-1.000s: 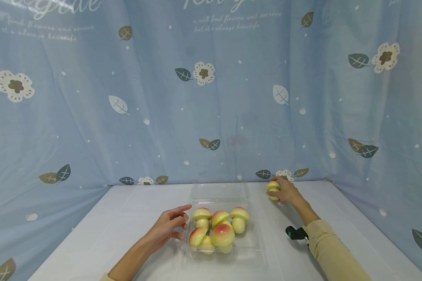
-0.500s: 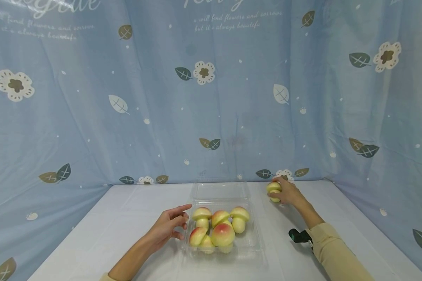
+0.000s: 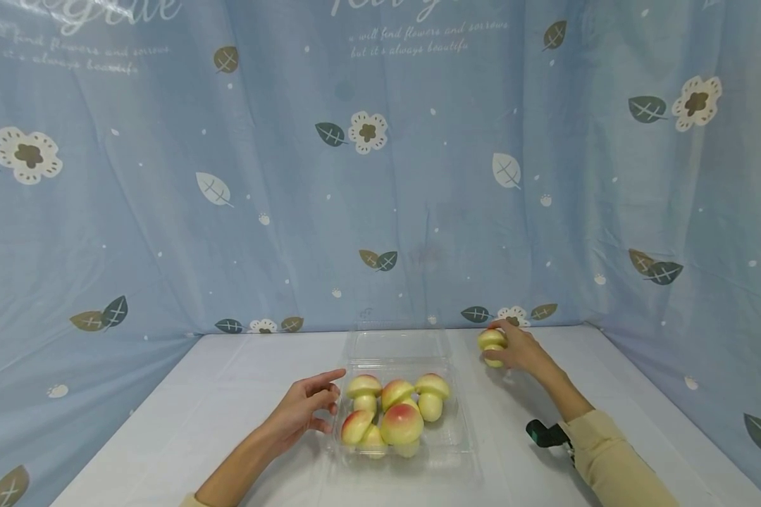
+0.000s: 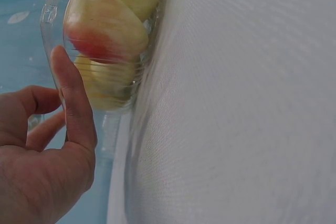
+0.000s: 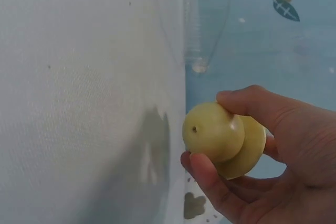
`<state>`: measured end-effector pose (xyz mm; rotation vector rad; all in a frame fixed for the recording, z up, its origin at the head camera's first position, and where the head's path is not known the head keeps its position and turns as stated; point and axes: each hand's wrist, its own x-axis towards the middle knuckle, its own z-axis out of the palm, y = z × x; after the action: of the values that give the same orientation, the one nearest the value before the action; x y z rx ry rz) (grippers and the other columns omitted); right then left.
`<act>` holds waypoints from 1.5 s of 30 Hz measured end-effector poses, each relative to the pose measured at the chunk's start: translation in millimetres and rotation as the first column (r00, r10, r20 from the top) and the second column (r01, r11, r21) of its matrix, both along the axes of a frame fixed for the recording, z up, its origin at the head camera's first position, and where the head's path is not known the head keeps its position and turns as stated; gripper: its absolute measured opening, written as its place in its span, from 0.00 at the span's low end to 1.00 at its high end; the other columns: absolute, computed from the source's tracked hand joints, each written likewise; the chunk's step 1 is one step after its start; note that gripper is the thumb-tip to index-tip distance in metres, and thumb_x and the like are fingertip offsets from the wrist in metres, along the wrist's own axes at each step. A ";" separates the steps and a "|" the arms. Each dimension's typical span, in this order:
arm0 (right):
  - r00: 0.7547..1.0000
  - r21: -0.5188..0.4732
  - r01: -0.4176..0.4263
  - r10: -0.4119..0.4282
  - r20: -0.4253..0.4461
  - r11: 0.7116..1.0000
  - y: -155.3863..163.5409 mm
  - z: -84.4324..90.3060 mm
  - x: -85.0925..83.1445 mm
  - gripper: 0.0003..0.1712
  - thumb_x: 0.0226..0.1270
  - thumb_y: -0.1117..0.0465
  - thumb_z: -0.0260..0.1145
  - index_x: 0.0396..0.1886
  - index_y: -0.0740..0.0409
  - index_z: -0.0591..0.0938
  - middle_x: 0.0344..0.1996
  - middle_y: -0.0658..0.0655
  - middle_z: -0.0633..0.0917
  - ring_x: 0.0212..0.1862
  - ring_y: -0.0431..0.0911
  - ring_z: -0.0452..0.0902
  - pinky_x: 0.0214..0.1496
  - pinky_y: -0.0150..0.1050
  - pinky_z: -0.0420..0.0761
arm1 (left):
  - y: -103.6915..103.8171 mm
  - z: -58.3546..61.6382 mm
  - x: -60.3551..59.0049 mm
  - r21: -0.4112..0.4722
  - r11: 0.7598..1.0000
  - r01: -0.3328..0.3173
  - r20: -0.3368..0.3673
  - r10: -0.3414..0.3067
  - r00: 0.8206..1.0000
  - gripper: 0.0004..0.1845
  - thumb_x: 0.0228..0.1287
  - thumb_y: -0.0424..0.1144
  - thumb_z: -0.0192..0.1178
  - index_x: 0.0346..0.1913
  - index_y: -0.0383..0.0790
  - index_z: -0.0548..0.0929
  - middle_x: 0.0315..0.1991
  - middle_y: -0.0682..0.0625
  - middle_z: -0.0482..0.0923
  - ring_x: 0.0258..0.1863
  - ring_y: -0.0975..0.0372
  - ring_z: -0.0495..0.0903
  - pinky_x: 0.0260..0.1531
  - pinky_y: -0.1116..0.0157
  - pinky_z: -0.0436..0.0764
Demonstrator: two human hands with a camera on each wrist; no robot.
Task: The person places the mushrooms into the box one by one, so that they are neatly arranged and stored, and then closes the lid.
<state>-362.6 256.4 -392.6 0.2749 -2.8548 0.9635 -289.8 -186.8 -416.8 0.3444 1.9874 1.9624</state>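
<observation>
My right hand (image 3: 520, 351) grips a pale yellow-green, mushroom-shaped piece (image 3: 492, 346) near the back right of the table. In the right wrist view, thumb and fingers close around this mushroom-shaped piece (image 5: 215, 135), its rounded stem end with a small dark dot facing the camera. My left hand (image 3: 304, 408) is at the left side of a clear plastic box (image 3: 459, 422), fingers loosely bent. The left wrist view has the left hand's fingertips at the box's rim (image 4: 50, 14). Inside the box lie several similar mushroom-shaped pieces (image 3: 401, 424) with red-blushed caps.
The box's clear lid (image 3: 396, 345) lies folded back behind it. A white cloth (image 3: 260, 366) covers the table. A blue printed curtain (image 3: 292, 211) stands along the back and sides. A black device (image 3: 545, 433) is at the right wrist.
The right forearm and sleeve have shifted slightly right and toward the camera, while the held piece has turned and moved only a little. The left hand and box stay put.
</observation>
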 end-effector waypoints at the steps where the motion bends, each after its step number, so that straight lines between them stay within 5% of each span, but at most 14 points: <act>1: 1.000 -0.007 -0.005 0.006 0.005 1.000 -0.5 0.9 1.2 0.36 0.62 0.55 0.71 0.65 0.62 0.68 0.44 0.66 0.81 0.34 0.48 0.80 0.30 0.38 0.81 | 0.0 -0.1 0.1 0.000 1.000 0.000 -0.001 0.000 1.000 0.32 0.70 0.36 0.56 0.75 0.37 0.61 0.43 0.50 0.73 0.30 0.66 0.75 0.21 0.69 0.81; 26: 0.981 -0.047 -0.173 0.168 -0.093 0.984 -14.3 25.4 25.8 0.34 0.63 0.54 0.71 0.65 0.59 0.69 0.45 0.65 0.81 0.33 0.44 0.81 0.29 0.36 0.82 | -0.3 -0.4 -0.1 0.008 1.000 0.007 0.003 -0.007 1.000 0.32 0.71 0.37 0.56 0.75 0.38 0.61 0.44 0.49 0.73 0.31 0.66 0.75 0.21 0.69 0.82; 45: 0.959 -0.093 -0.280 0.275 -0.061 0.955 -28.0 39.7 48.0 0.32 0.62 0.56 0.71 0.63 0.57 0.70 0.45 0.64 0.80 0.34 0.45 0.84 0.31 0.43 0.85 | 1.1 1.7 2.4 -0.005 1.000 -0.001 0.001 0.001 1.000 0.32 0.70 0.35 0.55 0.75 0.38 0.61 0.44 0.49 0.73 0.30 0.66 0.75 0.21 0.69 0.82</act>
<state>-314.6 228.4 -352.9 0.6945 -2.7617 1.1277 -287.4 -185.7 -415.1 0.3411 1.9917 1.9569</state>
